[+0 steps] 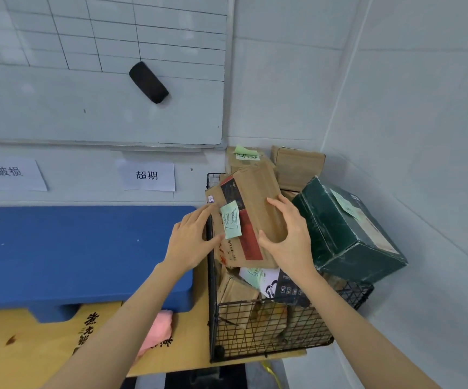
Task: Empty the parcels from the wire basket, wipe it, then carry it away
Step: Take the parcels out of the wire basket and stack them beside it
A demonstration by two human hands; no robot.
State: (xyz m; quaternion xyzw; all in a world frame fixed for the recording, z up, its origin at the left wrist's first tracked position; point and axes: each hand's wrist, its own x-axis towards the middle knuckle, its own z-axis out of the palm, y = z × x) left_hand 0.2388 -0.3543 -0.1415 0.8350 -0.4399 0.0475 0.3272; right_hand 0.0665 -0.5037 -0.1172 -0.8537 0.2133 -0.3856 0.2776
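Gripping a cardboard parcel [258,192] over the wire basket [269,329]: R hand [290,234] curled round its right edge. L hand [190,240] pinches the left edge, thumb in front.

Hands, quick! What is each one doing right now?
Left hand: holds the left edge of the brown cardboard parcel.
Right hand: grips that parcel's right side.

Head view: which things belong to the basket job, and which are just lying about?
Job: wire basket; brown parcel, gripped by left hand and right hand; dark green box; pink cloth, probably for wiping.
Lying about: black eraser; whiteboard; wall signs; blue platform.
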